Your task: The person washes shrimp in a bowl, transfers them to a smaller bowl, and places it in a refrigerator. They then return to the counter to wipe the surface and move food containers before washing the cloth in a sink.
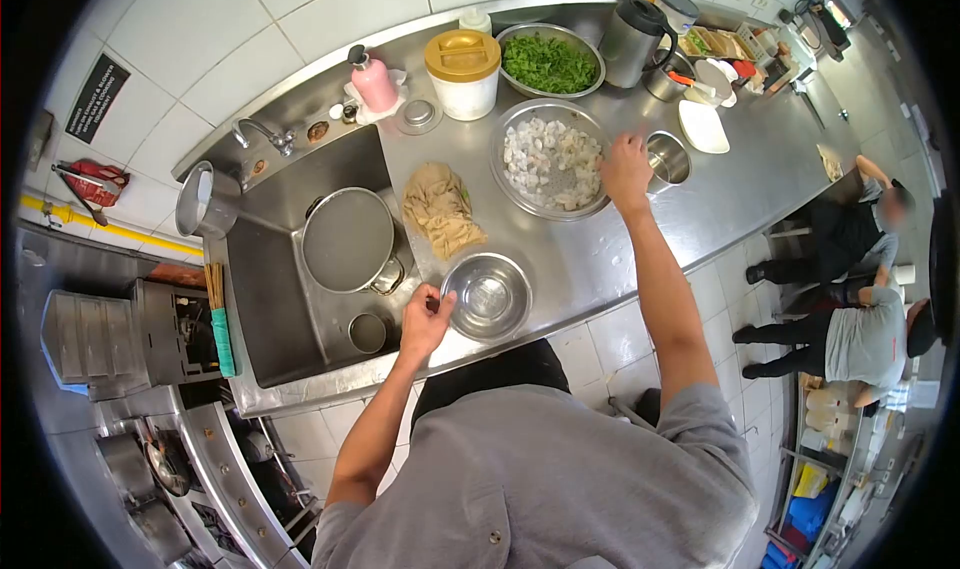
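Note:
My left hand (427, 321) has its thumb and fingers closed over the left rim of a shiny metal bowl (490, 297) near the counter's front edge. Inside, that bowl looks bare. Farther back, a wide metal bowl (502, 191) holds pale, greyish-white pieces (550, 164) that look like raw peeled shrimp. At its right rim is my right hand (627, 172), fingers bunched; what they hold, if anything, is hidden. Just right of this hand stands a small metal pot (670, 159). A crumpled tan cloth (440, 209) lies left of the wide bowl.
On the left, the sink (285, 339) contains a large pot (348, 241) and a small cup (367, 333). Along the back stand a pink pump bottle (373, 84), a gold-lidded tub (462, 74), chopped greens (548, 66) and a jug (632, 44). Two people are at right.

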A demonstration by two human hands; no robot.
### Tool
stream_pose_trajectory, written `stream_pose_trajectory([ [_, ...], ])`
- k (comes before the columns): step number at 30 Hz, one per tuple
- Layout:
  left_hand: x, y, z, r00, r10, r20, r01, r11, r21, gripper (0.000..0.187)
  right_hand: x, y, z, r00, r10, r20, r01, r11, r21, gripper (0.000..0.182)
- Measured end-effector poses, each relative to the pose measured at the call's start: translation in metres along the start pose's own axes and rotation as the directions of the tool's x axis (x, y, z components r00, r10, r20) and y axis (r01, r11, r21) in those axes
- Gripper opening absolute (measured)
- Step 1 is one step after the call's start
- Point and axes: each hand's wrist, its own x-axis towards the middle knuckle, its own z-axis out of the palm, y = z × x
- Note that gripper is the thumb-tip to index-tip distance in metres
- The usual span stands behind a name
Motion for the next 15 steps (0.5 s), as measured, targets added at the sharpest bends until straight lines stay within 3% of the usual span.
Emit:
stream_pose_trajectory([
  [1, -0.003, 0.005, -0.002, 0.999, 0.001, -0.034, -0.003, 0.999, -0.049, 0.026, -0.001, -0.001, 0.004, 1.000, -0.007, -0.021, 0.007, 0.999, -0.035, 0.030],
  [4, 0.002, -0.006, -0.008, 0.982, 0.123, -0.141, -0.115, 0.991, 0.067, 0.022, 0.004, -0.002, 0.010, 0.998, 0.046, -0.040, -0.048, 0.998, -0.045, 0.033],
  [7, 0.004, -0.007, -0.012, 0.967, 0.208, -0.150, -0.195, 0.976, 0.097, 0.019, 0.004, -0.001, 0.013, 0.996, 0.078, -0.037, -0.080, 0.994, -0.075, 0.032],
  [10, 0.005, -0.001, -0.014, 0.973, 0.184, -0.140, -0.183, 0.983, 0.021, 0.014, 0.004, -0.005, 0.010, 0.990, 0.138, -0.001, -0.138, 0.990, -0.025, 0.032],
  [15, 0.026, 0.019, 0.000, 0.957, 0.278, -0.084, -0.285, 0.954, -0.092, 0.013, -0.004, -0.015, 0.000, 0.991, 0.121, 0.054, -0.130, 0.969, 0.209, 0.033],
])
